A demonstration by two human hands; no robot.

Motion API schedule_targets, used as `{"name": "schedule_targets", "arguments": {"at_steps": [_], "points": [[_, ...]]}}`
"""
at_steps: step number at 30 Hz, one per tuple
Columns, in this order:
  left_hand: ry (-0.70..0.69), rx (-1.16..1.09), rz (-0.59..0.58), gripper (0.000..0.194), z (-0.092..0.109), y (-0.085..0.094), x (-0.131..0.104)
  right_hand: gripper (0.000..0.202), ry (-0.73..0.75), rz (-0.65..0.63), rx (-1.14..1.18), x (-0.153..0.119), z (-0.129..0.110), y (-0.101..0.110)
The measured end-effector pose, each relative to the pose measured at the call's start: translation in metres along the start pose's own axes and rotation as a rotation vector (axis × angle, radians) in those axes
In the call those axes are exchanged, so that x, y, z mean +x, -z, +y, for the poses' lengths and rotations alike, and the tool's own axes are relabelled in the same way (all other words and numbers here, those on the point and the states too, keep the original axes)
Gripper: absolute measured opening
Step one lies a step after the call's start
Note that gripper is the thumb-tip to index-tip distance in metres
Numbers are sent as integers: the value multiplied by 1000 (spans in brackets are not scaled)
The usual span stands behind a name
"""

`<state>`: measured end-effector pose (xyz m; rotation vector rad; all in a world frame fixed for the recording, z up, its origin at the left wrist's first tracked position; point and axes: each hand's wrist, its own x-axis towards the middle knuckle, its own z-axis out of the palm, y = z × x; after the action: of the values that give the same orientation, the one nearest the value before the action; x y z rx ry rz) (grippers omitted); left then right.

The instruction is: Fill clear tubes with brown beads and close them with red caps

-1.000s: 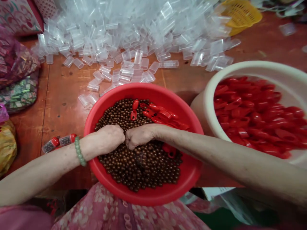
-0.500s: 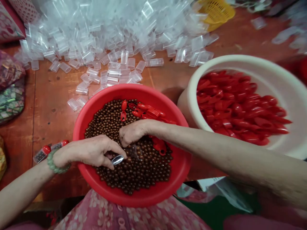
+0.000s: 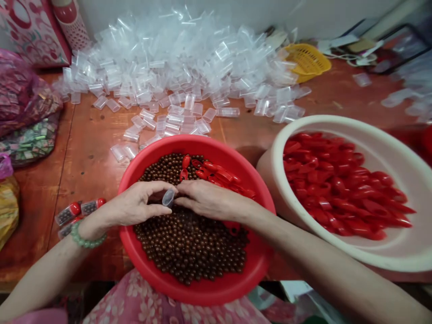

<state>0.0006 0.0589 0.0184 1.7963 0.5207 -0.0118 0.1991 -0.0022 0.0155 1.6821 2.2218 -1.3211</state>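
Brown beads [image 3: 192,245] fill a red basin [image 3: 199,294], with several red caps [image 3: 222,173] lying at its back right. Over the beads, my left hand [image 3: 145,202] grips a small clear container [image 3: 168,198] between thumb and fingers, its oval opening tilted toward the camera. My right hand [image 3: 202,198] is closed just right of that container, fingertips near it; what they hold, if anything, is hidden. On the table left of the basin lie filled containers with red ends [image 3: 69,212].
Many clear empty containers [image 3: 175,67] are heaped behind the basin. A white tub [image 3: 337,256] of red caps stands at the right. There is a yellow basket [image 3: 305,60] at the back, and bags of small packets [image 3: 29,139] at the left.
The view has tilted up. My left hand has raised the clear container and turned it, and my right hand has come out of the beads beside it. Another clear container no longer shows among the beads.
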Motion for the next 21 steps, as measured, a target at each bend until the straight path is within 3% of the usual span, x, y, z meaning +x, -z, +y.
{"name": "schedule_targets", "arguments": {"at_steps": [3, 6, 11, 15, 21], "points": [[-2, 395, 64, 27, -4, -1, 7, 25, -87, 106, -72, -5, 6, 8], [33, 710, 77, 21, -9, -3, 16, 22, -136, 123, -83, -9, 11, 10], [79, 577, 107, 37, -7, 0, 27, 23, -118, 124, -60, -14, 19, 6], [81, 536, 34, 15, -4, 3, 27, 24, -105, 135, -2, -18, 29, 3], [143, 956, -82, 10, -13, 0, 25, 24, -65, 128, 37, -24, 40, 0]]}}
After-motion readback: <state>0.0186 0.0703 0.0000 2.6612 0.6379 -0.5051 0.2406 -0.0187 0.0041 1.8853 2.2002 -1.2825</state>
